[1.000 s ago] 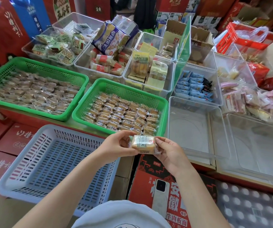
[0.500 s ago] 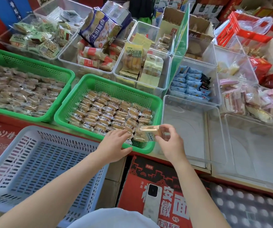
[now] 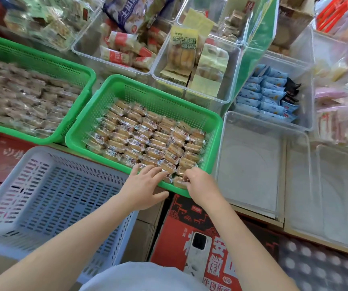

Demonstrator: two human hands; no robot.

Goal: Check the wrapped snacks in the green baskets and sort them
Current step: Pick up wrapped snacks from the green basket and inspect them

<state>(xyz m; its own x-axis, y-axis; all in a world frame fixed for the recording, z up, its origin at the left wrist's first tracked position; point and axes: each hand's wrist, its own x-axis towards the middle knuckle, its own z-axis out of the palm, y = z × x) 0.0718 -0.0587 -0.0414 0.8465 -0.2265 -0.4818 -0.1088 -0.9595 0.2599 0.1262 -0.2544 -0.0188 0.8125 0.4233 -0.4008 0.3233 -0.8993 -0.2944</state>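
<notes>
Your right hand (image 3: pixel 198 183) pinches a wrapped snack (image 3: pixel 179 181) at the near rim of the middle green basket (image 3: pixel 114 97) — just right of your left hand (image 3: pixel 146 185), whose spread fingers rest on the front row. The snack's long axis runs left-right, so the right hand is nearer.

Two bright green baskets (image 3: pixel 114 89) hold tan snacks (image 3: pixel 148 141) in clear wrappers; a pale blue-grey slotted basket (image 3: pixel 49 192) sits beside a red printed carton (image 3: pixel 190 217).

Two snack-filled baskets (image 3: pixel 214 131) side by side; slotted crate (image 3: pixel 49 185) before them; bins (image 3: pixel 250 164) right.
</notes>
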